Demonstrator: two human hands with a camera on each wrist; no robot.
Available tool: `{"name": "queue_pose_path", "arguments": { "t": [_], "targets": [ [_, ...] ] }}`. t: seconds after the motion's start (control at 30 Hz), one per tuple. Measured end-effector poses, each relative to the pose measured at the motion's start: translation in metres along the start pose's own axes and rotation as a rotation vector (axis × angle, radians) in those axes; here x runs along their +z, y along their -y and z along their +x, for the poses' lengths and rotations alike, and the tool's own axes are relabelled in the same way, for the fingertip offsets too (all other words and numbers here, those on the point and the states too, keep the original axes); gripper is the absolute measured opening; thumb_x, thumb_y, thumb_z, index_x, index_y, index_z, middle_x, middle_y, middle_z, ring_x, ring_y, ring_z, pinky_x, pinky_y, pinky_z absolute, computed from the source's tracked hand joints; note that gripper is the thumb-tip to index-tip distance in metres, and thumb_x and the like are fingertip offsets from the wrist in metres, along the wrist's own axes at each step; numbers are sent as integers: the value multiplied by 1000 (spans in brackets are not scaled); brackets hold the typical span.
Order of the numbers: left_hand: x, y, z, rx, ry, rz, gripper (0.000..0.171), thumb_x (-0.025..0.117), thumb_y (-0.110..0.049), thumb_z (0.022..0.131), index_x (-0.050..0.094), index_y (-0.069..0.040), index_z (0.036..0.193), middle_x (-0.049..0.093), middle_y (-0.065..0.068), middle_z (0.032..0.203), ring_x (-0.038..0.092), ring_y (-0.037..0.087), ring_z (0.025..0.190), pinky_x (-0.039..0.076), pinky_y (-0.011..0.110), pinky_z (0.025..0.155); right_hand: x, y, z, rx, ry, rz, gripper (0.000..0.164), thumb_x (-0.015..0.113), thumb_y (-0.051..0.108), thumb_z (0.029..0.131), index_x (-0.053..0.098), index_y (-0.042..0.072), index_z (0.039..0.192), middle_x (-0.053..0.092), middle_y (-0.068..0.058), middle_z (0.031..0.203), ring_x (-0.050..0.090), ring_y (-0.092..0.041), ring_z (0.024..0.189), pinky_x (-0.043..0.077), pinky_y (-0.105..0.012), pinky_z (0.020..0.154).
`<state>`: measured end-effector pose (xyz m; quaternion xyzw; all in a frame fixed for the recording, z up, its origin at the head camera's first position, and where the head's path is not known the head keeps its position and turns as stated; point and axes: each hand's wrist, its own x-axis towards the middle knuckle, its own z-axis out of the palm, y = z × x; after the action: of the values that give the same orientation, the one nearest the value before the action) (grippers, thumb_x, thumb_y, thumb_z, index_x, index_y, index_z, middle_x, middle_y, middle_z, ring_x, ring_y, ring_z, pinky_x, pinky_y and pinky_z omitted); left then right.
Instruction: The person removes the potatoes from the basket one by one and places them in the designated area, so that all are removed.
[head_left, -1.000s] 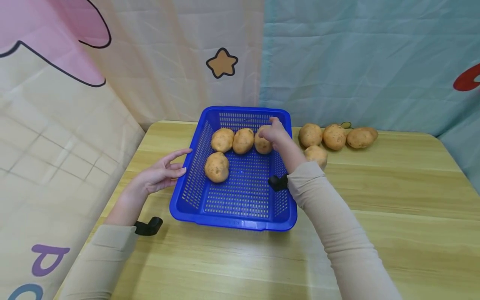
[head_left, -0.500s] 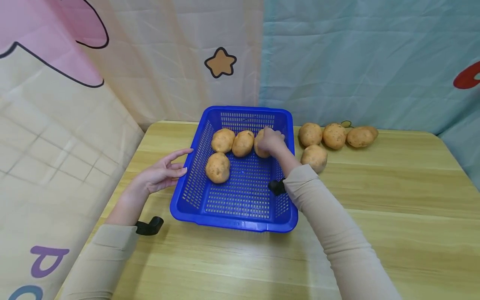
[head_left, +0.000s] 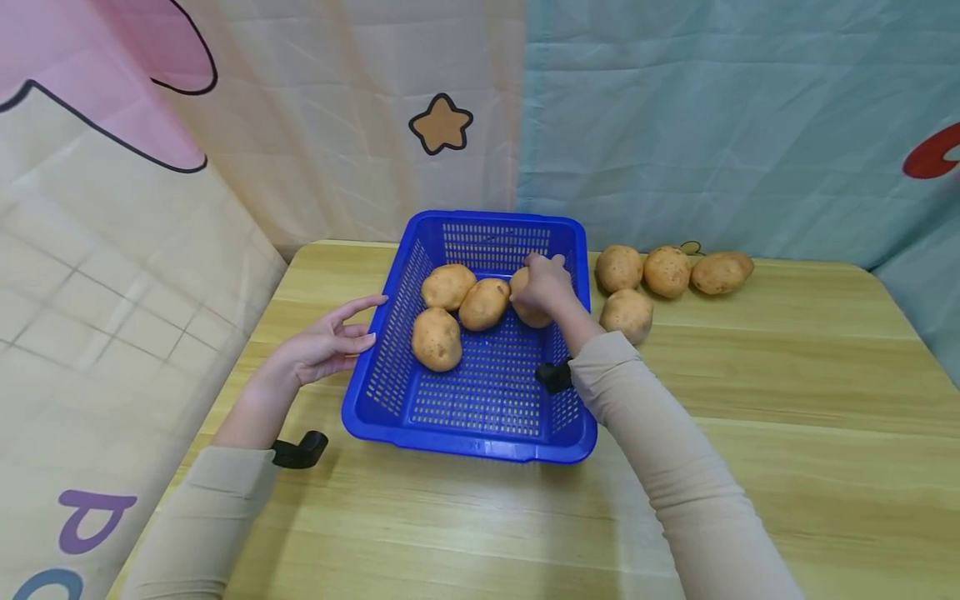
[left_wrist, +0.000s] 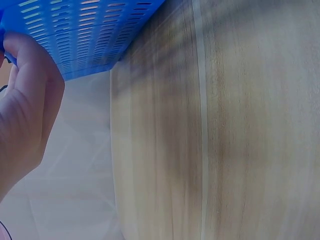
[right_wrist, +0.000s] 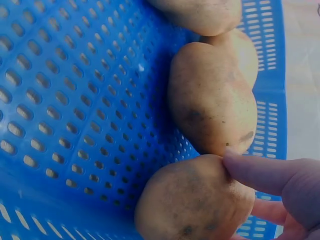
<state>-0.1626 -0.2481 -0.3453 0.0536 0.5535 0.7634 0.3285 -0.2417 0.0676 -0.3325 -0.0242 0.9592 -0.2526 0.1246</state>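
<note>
A blue plastic basket [head_left: 468,447] with slotted walls holds several potatoes. My right hand [head_left: 547,283] reaches inside and grips the rightmost potato [right_wrist: 195,200]; in the right wrist view the thumb lies on its top, the other fingers at its far side, partly hidden. That potato touches or nearly touches the middle potato [head_left: 483,304]. Left of these are a back-left potato [head_left: 447,287] and a nearer potato [head_left: 437,339]. My left hand [head_left: 322,346] rests against the basket's left rim with fingers spread, thumb and index tip touching it; the other fingers are partly hidden.
Right of the basket, on the wooden table [head_left: 750,375], are a round potato [head_left: 619,268], another potato [head_left: 667,272], a long potato [head_left: 722,273] and a nearer potato [head_left: 627,316]. A printed curtain [head_left: 675,125] hangs along the table's back edge.
My right hand has closed round the rightmost potato and moved it slightly nearer to me. The middle potato has shifted nearer and tilted; the left potatoes have nudged slightly. My left hand stays at the rim.
</note>
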Motion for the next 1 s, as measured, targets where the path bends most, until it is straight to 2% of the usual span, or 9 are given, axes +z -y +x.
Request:
{"name": "queue_pose_path", "arguments": {
  "t": [0.1,0.27,0.37,0.53,0.67,0.83,1.0],
  "targets": [
    [0,0,0,-2,-6,7,57,50,7,92,29,-19,139,60,13,109,64,24,94,55,35,79,-2,-2,0,-25,34,-16,75,75,22,76,39,2,138,40,-28,132,41,-44,119,37,-50,100],
    [0,0,0,-4,-4,19,57,51,6,92,29,-19,138,60,13,109,64,24,94,54,35,79,-9,-6,2,-71,122,-26,84,76,9,68,35,2,141,44,-22,136,42,-36,122,42,-44,97],
    [0,0,0,-1,0,17,56,50,6,92,30,-19,138,60,13,109,64,24,94,55,35,79,-11,-7,3,-87,144,-35,85,76,3,64,37,3,140,46,-22,134,45,-34,119,44,-43,93],
    [0,-1,1,-1,1,15,57,50,7,92,29,-19,139,60,13,110,64,24,94,54,35,80,-10,-5,2,-118,86,-138,79,80,7,61,45,3,132,53,-21,127,48,-37,116,42,-45,95],
    [0,-1,1,-1,-5,20,58,51,6,92,28,-18,139,60,13,109,64,24,94,54,35,79,-9,-2,0,-103,38,-210,72,79,11,61,49,7,127,56,-20,121,52,-38,110,47,-48,87],
    [1,0,0,-4,-16,30,57,51,5,92,29,-19,139,61,12,106,64,23,93,55,35,78,-9,3,-4,-49,10,-221,71,76,16,66,48,15,131,51,-21,124,50,-41,111,48,-50,80],
    [1,0,0,1,-12,24,56,52,5,92,30,-19,138,61,12,106,64,23,92,55,34,78,-12,5,-6,-69,-14,-197,74,75,21,69,44,16,136,44,-25,125,48,-44,109,48,-52,81]
  ]
}}
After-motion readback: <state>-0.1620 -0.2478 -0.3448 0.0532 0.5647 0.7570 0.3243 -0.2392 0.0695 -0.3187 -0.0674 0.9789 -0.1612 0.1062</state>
